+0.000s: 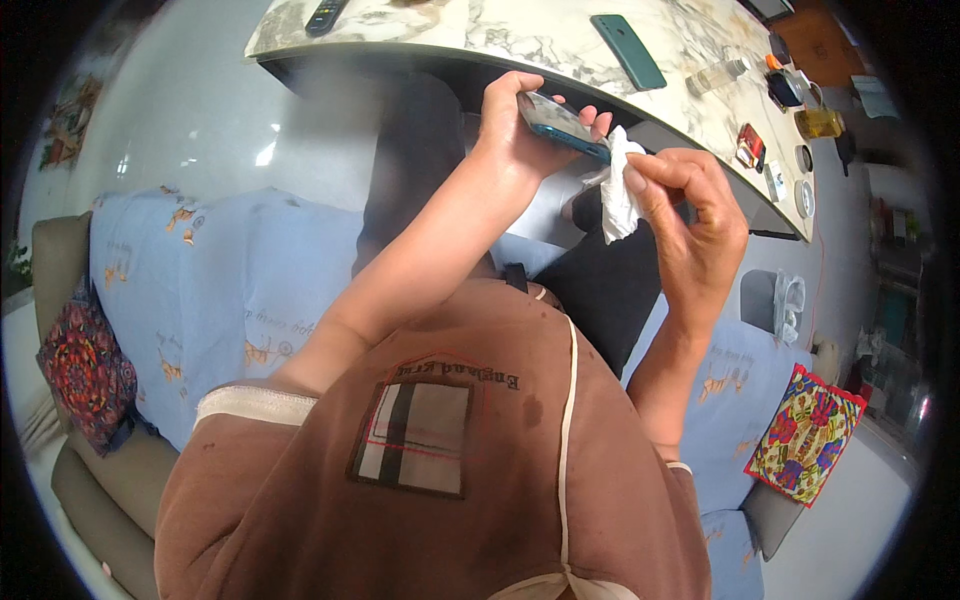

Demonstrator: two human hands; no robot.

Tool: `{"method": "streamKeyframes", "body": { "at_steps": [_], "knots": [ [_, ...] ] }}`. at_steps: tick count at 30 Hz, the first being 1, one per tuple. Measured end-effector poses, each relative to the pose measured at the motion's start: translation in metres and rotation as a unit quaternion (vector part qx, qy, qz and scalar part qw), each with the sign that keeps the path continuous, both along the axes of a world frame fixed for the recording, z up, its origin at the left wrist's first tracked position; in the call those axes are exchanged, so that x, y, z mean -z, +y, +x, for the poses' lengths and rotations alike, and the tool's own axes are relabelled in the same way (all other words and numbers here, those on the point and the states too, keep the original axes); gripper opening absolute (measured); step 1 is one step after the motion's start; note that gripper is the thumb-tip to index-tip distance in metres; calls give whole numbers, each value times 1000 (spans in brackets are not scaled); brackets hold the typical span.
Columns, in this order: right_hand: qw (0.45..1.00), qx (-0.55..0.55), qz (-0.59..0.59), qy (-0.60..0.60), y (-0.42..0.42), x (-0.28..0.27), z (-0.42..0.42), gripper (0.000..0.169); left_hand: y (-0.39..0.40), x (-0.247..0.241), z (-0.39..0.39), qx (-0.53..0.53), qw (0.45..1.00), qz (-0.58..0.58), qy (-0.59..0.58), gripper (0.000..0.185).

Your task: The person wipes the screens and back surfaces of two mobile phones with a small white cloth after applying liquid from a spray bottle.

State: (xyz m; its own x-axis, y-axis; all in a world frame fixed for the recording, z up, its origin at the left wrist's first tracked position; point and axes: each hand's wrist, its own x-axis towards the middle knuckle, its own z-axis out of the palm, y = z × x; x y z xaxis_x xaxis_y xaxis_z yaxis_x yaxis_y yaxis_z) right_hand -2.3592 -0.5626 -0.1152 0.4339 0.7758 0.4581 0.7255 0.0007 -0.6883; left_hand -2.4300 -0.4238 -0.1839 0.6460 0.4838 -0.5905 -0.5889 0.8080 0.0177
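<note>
My left hand [517,135] grips a smartphone [562,129] with a blue edge, its glossy face turned up and tilted. Its fingertips curl over the phone's far side. A crumpled white tissue [621,187] hangs from my right hand [690,199], pinched between thumb and fingers. The tissue lies against the phone's right end, the end with the port. Beyond both hands, a green smartphone [628,52] rests on the marble-patterned table [517,34] with its camera side up.
On the table are a remote control [325,15], a clear bottle [718,76], a red pack [750,146], a glass jug of yellow liquid [819,124] and round containers. The table's edge runs just beyond my hands. A sofa with a blue cover [300,255] lies behind them.
</note>
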Motion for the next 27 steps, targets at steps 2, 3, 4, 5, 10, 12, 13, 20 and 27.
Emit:
{"method": "streamKeyframes", "body": {
  "at_steps": [2, 3, 4, 5, 10, 12, 13, 20, 27],
  "knots": [
    [1000, -3, 3, -3, 3, 0, 0, 12, -1, 1, 1, 5, 1000, -4, 1, 24],
    [1000, -18, 2, -13, 7, 0, -2, 12, -1, 1, 0, 8, 1000, -5, 3, 24],
    [999, -33, 1, -24, 13, -1, -7, 11, 0, 2, -3, 30, 999, 12, 0, 26],
    [998, -48, 0, -35, 19, 0, -13, 11, 0, 3, -6, 53, 998, 28, -3, 27],
    [993, -50, 55, -96, 39, 3, -24, 12, -6, -14, -23, 57, 988, 144, 30, 28],
    [991, -56, 45, -110, 35, 3, -21, 12, -3, -13, -18, 16, 994, 110, 25, 32],
    [995, -44, 34, -84, 30, 2, -18, 12, -4, -19, -16, -4, 996, 84, 18, 28],
    [999, 14, -8, -30, 6, 1, 2, 13, 9, 8, -4, 13, 997, 72, -37, 20],
    [998, 33, 49, 1, 12, 3, -3, 13, 20, 9, -7, 11, 992, 87, -94, 16]
  ]
}}
